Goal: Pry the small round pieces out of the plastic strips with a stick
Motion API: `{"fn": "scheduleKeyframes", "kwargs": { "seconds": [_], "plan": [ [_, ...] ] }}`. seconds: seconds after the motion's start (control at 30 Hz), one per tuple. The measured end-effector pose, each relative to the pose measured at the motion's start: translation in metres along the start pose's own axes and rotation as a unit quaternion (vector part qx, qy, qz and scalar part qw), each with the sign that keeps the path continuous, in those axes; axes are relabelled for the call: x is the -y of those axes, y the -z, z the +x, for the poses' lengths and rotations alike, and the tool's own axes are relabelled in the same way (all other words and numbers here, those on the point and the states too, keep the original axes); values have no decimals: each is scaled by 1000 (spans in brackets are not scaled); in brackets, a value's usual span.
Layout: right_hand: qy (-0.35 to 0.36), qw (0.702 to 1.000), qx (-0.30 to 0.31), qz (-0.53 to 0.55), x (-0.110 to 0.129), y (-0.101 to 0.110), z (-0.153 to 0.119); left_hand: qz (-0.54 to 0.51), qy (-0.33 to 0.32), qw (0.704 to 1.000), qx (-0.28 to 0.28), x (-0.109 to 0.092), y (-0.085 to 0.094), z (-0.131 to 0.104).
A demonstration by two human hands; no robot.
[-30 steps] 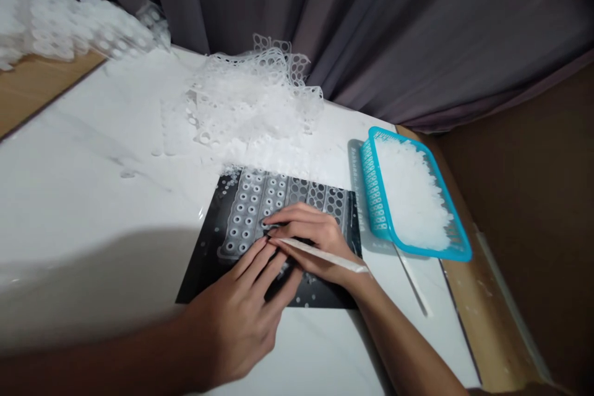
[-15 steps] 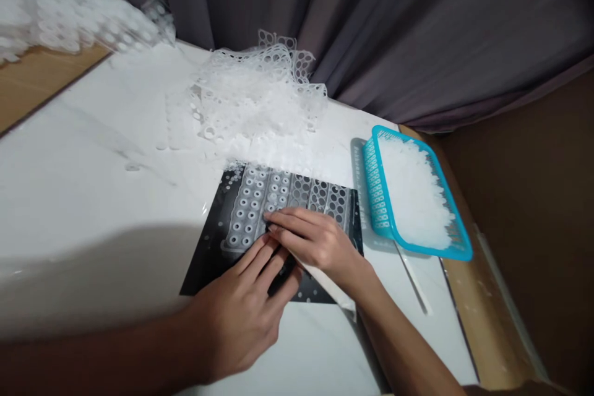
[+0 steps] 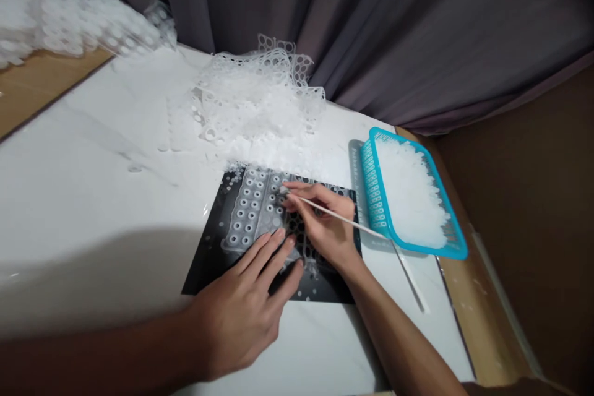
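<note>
— Item one, hands: how placed, and why?
— Left hand (image 3: 245,303): laid at lower centre of the frame, fingers slightly apart, fingertips rested on the translucent plastic sheet with rows of round rings (image 3: 253,204); by judgement, so that the sheet is kept from sliding on the black rectangular mat (image 3: 202,269). Right hand (image 3: 329,229): set right of centre, thumb and fingers closed together on a thin white stick (image 3: 341,217), gripped near its end, pen-fashion; presumably so that the tip can be finely guided.

— Item two, stick: where, and which way pointed?
— Located right of centre, above the mat. Long axis slanted: gripped end directed to the upper left, over the ringed rows; free end to the lower right, near the blue openwork plastic basket (image 3: 372,182). What is met by the tip cannot be told.

— Item three, sheet?
— Laid flat at centre; ringed columns run from upper to lower frame, leaned slightly rightward at the top.
</note>
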State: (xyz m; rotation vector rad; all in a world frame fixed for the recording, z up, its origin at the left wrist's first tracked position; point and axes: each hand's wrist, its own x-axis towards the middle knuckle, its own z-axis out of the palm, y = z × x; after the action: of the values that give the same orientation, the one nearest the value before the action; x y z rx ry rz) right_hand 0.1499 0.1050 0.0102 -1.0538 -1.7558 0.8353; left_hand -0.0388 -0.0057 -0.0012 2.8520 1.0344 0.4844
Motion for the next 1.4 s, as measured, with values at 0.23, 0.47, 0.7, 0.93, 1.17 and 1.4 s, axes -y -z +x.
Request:
{"fn": "scheduleKeyframes", "kwargs": {
  "seconds": [0.23,0.47,0.7,0.93,1.17,1.4],
  "plan": [
    [34,908,-297,-294,19,106,10,-13,23,999,-18,0,6,2],
    [-46,861,-284,-420,-2,182,4,-19,62,998,-7,2,2,3],
    [17,979,-130,-155,21,91,11,-6,62,998,5,2,3,3],
    [80,979,184,-36,4,25,9,12,26,1000,8,6,1,1],
    [110,973,202,-27,-10,20,8,19,21,1000,10,5,1,0],
    [150,961,225,-59,-15,19,7,27,25,999,14,6,1,1]
  ]
}}
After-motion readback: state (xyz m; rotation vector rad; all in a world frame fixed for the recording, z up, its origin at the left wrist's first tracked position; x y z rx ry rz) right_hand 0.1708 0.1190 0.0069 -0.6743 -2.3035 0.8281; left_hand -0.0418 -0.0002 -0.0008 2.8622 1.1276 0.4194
